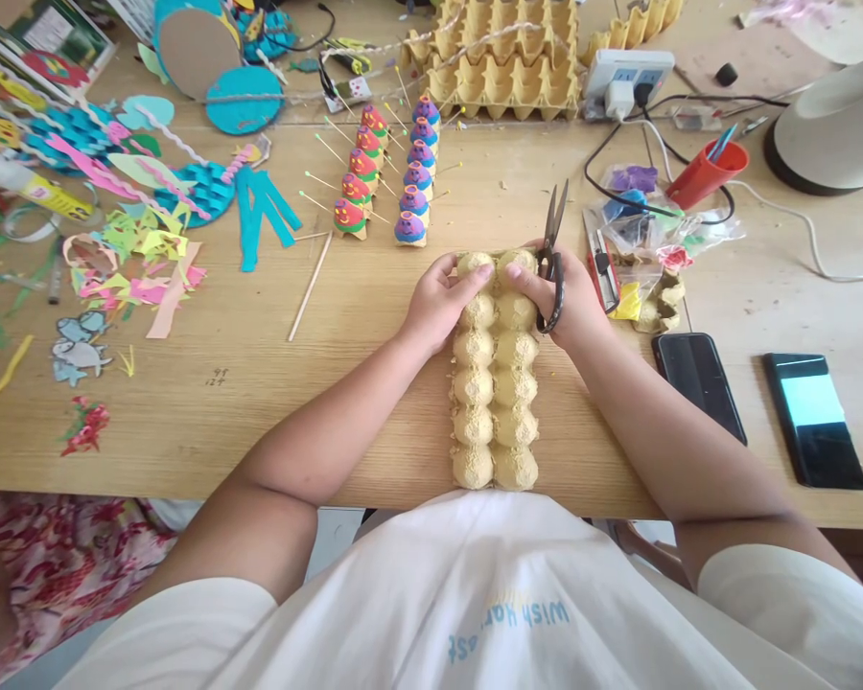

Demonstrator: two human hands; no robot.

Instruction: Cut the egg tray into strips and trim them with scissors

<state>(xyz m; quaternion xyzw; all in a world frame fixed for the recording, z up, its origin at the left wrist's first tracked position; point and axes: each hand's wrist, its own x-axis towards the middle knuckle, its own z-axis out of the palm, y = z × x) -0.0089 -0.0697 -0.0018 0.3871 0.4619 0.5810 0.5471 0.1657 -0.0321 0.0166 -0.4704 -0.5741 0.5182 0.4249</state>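
A yellowish egg carton piece (473, 383) lies domes up in front of me, in two long rows side by side; whether the rows are joined I cannot tell. My left hand (438, 305) grips its far left end, thumb on top of a dome. On the far right end presses the thumb of my right hand (577, 302). That same hand carries black-handled scissors (555, 225), their slightly parted blades pointing away from me. Beyond my hands stand a red-and-green painted egg carton strip (356, 187) and a purple-and-blue one (415, 177), both with faces and pin-like sticks.
Paper scraps (140, 273) and blue cut-outs (263, 216) cover the left side. A thin stick (309, 287) lies nearer. To the right are a box cutter (602, 261), a red cup (711, 172), two phones (701, 383) and cables. Egg trays (503, 81) sit behind.
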